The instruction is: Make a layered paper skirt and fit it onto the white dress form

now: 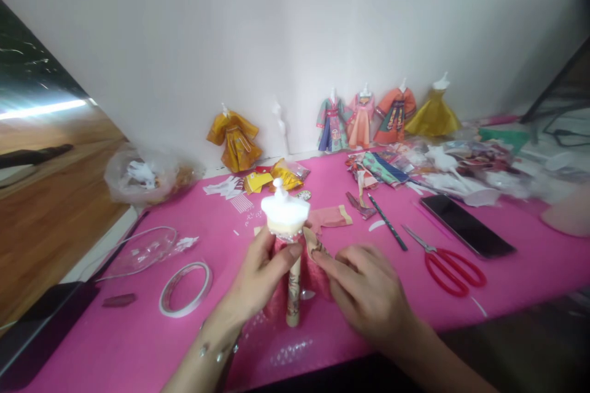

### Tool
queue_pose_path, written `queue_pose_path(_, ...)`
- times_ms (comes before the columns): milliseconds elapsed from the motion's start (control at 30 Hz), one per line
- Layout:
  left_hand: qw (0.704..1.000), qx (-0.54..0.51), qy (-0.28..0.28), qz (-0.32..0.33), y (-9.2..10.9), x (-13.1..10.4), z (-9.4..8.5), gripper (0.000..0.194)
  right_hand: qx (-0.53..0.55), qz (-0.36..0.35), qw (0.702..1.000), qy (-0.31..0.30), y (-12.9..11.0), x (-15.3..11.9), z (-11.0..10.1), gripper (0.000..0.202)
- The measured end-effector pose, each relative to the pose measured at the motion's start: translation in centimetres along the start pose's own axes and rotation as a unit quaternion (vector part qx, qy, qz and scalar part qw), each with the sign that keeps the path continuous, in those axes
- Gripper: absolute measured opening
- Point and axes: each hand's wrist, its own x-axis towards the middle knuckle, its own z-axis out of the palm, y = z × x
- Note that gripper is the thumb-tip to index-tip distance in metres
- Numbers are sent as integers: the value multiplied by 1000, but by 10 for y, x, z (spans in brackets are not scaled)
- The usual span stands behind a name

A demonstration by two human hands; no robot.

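Note:
A small white doll form stands upright near the front of the pink table, dressed in a pink-red skirt with a patterned beige strip hanging down its middle. My left hand is closed round the form's waist, thumb across the front. On the right side of the waist, my right hand pinches a beige patterned fabric piece between thumb and fingers. Behind the hands lies a pink fabric piece with a beige edge.
Red-handled scissors, a phone and a pencil lie to the right. A tape roll and a black case are left. Dressed forms and fabric packets line the back.

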Motion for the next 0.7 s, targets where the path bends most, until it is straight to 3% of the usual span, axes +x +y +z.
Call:
queue_pose_path(133,999,0,-31,24,0,2,3,21,1,-5,1000,7,2,-1,1,30)
queue_pose_path(300,1000,18,-4,14,-1,2,4,27,-6,-12,1000,-4,2,-1,1,33)
queue_pose_path(700,1000,1,21,16,-5,3,7,19,-29,-10,999,-38,-4,-10,16,44)
